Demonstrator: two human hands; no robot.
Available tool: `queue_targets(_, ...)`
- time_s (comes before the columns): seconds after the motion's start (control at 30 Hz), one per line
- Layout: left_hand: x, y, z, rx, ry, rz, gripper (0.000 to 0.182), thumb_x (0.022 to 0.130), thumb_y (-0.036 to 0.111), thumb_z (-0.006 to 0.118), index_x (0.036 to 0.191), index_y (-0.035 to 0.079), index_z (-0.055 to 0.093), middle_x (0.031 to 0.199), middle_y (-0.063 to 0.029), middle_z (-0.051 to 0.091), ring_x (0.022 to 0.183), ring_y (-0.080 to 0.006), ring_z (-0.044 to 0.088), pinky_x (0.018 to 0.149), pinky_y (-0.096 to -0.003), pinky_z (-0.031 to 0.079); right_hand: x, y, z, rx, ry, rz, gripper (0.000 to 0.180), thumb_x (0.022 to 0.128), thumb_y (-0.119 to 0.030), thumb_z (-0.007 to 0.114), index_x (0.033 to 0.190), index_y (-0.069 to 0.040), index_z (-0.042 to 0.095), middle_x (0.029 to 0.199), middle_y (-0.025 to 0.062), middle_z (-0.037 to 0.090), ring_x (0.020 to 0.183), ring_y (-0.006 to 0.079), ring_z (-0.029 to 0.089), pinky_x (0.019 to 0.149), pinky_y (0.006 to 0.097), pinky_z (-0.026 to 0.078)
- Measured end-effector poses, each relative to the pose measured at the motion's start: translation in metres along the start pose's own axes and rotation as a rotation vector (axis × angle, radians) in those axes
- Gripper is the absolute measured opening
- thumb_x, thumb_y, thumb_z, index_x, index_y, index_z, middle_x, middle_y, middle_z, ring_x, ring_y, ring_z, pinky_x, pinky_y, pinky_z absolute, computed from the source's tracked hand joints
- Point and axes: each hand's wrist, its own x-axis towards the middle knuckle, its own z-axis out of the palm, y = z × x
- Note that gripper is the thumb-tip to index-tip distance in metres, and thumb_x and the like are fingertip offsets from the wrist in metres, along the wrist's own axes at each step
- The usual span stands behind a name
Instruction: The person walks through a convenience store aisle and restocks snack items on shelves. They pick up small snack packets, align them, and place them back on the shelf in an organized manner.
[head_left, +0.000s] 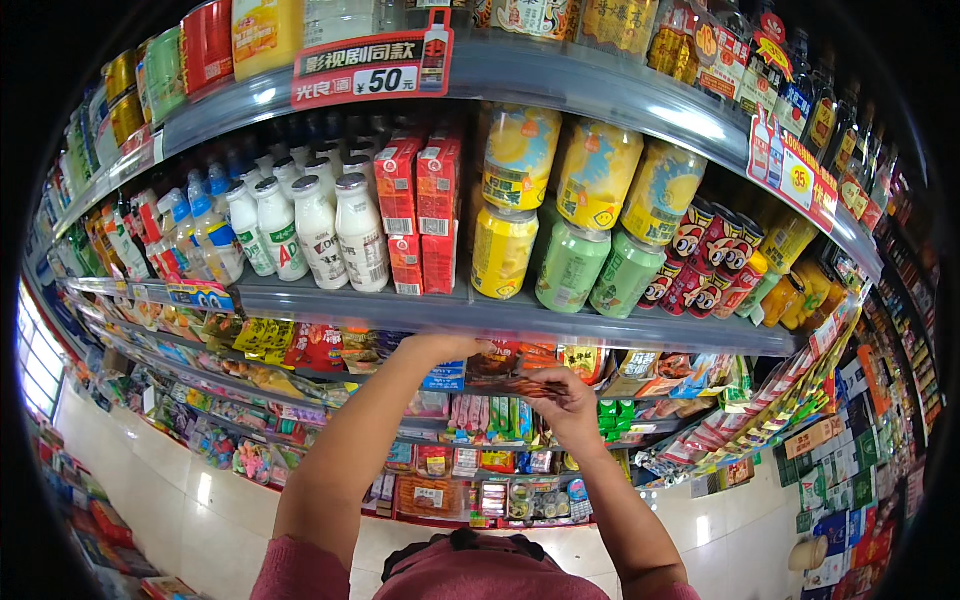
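Note:
My left hand (442, 347) reaches in beneath the front edge of a grey shelf (420, 311). It is beside a dark red-brown box of snacks (491, 365), with a blue card (445, 376) just below. Most of its fingers are hidden by the shelf edge, so its grip is unclear. A few flat reddish-orange snack packets (541, 386) are pinched in my right hand (568, 401), in front of the same snack row. Above both hands stand white milk-drink bottles (319, 232), red cartons (416, 187) and yellow cans (504, 251).
Bottles and price signs (371, 64) line the upper shelf. Lower shelves hold bagged snacks (315, 346) and wrapped sweets (491, 416). On the right, hanging packets (757, 420) jut out near stacked boxes (832, 450). Pale tiled floor (172, 480) shows below.

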Motion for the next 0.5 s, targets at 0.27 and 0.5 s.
queue_targets(0.27,0.009,-0.013,0.006,0.136,0.268,0.150,0.043,0.084,0.045,0.064,0.108,0.010,0.068,0.110,-0.0155,0.067,0.101,-0.0364,0.062,0.087,-0.0463,0.048,0.031,0.025,0.010,-0.025,0.082,-0.017,0.024,0.084,0.007,0.067,0.106,0.004,0.059,0.109,0.0115,0.067,0.095,0.0160,0.065,0.086,0.0296,0.054)
queue_targets(0.5,0.017,-0.013,0.004,0.148,0.140,0.105,0.049,0.085,0.049,0.062,0.117,0.013,0.064,0.122,-0.0143,0.062,0.112,-0.0329,0.058,0.095,-0.0446,0.045,0.028,0.036,-0.006,-0.445,0.199,-0.172,0.022,0.077,0.002,0.075,0.097,0.000,0.067,0.101,0.0090,0.062,0.088,0.0152,0.062,0.075,0.0249,0.052)
